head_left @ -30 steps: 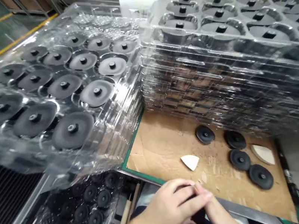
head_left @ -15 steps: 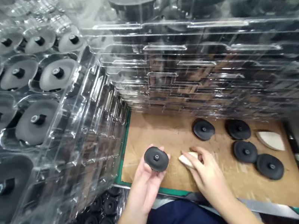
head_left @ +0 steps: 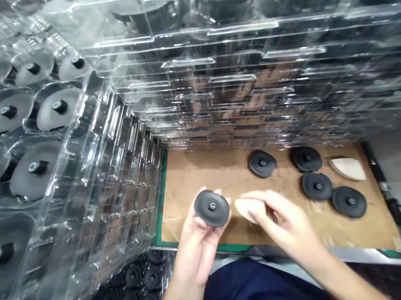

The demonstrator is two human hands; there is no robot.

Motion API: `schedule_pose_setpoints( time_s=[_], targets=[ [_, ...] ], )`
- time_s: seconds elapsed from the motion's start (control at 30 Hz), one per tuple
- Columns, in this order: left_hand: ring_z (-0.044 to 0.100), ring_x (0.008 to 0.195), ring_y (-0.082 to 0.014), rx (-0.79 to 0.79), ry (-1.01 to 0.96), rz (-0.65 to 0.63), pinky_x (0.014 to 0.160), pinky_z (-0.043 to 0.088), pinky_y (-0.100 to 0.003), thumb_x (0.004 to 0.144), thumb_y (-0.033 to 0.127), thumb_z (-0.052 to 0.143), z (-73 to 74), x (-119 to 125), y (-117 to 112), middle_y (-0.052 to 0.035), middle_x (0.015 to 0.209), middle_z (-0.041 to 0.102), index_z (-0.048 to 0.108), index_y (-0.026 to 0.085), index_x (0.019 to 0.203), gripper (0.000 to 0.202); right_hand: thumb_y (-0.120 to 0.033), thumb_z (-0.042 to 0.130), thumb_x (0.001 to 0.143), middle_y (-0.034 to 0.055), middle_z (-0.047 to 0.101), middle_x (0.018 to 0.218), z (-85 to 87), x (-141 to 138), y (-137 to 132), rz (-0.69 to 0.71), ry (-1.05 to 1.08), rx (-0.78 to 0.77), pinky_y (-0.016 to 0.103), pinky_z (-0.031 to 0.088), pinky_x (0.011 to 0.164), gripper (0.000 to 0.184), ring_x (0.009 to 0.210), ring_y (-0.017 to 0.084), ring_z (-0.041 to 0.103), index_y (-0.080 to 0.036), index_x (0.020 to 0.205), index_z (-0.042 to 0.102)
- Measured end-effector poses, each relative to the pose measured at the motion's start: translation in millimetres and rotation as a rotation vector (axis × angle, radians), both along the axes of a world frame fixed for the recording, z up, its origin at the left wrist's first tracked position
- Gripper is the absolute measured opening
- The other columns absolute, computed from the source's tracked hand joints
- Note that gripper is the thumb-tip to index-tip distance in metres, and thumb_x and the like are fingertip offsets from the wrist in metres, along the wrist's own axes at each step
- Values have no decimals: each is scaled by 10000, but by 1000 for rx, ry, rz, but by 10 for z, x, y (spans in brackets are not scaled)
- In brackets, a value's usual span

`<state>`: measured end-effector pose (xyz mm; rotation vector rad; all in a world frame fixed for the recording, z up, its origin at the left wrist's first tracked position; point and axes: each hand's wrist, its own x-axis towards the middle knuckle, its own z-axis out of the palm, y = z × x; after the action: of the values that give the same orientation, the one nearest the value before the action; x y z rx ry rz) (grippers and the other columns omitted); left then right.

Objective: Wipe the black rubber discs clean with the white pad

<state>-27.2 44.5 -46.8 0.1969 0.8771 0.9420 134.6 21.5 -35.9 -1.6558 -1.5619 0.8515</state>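
Observation:
My left hand [head_left: 195, 244] is shut on a round black rubber disc [head_left: 212, 208] with a small central hole, holding it up with its flat face showing. My right hand [head_left: 282, 220] grips a white wedge-shaped pad [head_left: 247, 210] in its fingers, next to the disc but apart from it. Several matching black discs [head_left: 262, 163] lie on the brown cardboard sheet [head_left: 187, 185] to the right. A second white wedge pad [head_left: 348, 169] rests beside them.
Tall stacks of clear plastic trays [head_left: 250, 81] holding black knobbed discs stand behind the cardboard, with another stack [head_left: 72, 155] on the left. A clear bag of small black discs [head_left: 139, 294] lies at the lower left. A green mat edge [head_left: 164, 221] borders the cardboard.
My hands have come apart. The left now lifts a black disc, and the white pad once on the cardboard is in my right hand. The view has turned toward the tray stacks.

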Motion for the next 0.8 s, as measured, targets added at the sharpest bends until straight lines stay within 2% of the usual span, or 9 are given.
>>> schedule_pose_setpoints(
  time_s=[0.1,0.2,0.33,0.43,0.5,0.6,0.67,0.73,0.8],
  targets=[
    [613,1079,-242,0,21,-58,891,527,-315,569,409,816,63,97,-87,-60,1172,658,603,250,1146,635,-212,479,902,55,690,1002,353,-118,98,17,59,186,275,533,747,236,878,170,648,-213,1107,595],
    [619,1069,-229,-38,27,-130,906,518,-311,650,364,769,87,136,-200,-54,1140,672,621,253,1108,494,-138,444,897,64,694,974,554,-223,66,189,61,248,281,526,770,245,866,166,644,-180,1080,601],
    [633,1047,-241,-49,74,-108,903,526,-341,622,306,781,94,123,-286,-37,1107,688,630,278,1083,486,-128,464,890,13,674,833,603,-228,8,340,45,22,227,511,664,189,733,126,633,-191,934,636],
    [646,1014,-270,-25,51,-135,917,519,-383,597,358,796,167,122,-292,-42,950,719,678,240,960,400,-139,426,905,62,674,883,613,-225,-29,216,3,200,278,517,740,221,813,159,634,-149,1003,624],
    [660,974,-246,-13,53,-146,902,523,-350,564,305,823,238,108,-286,-22,931,720,678,247,968,433,-132,422,907,80,674,904,650,-214,-92,212,42,285,278,520,762,241,835,157,629,-128,1070,599],
    [670,918,-190,-22,80,-119,830,538,-262,504,238,852,313,95,-293,10,994,712,656,288,1046,579,-98,485,877,19,665,819,726,-167,-182,343,127,177,187,514,683,208,725,100,618,-168,1028,610],
    [669,901,-186,-33,83,-125,803,543,-249,506,273,849,335,119,-314,3,989,711,671,271,1012,537,-91,492,871,6,661,817,754,-155,-194,326,119,134,176,509,678,191,716,91,617,-182,982,618],
    [665,911,-209,-33,73,-162,826,540,-283,534,315,831,354,154,-341,-23,957,710,691,223,936,436,-106,457,888,37,668,868,757,-173,-183,234,77,211,225,516,723,204,779,121,625,-169,1009,608],
    [660,924,-227,-15,86,-185,856,528,-317,544,293,824,381,169,-361,-47,947,708,693,189,916,408,-112,434,895,71,667,878,757,-184,-194,220,76,300,261,518,730,232,802,147,624,-136,1060,595]
  ],
)
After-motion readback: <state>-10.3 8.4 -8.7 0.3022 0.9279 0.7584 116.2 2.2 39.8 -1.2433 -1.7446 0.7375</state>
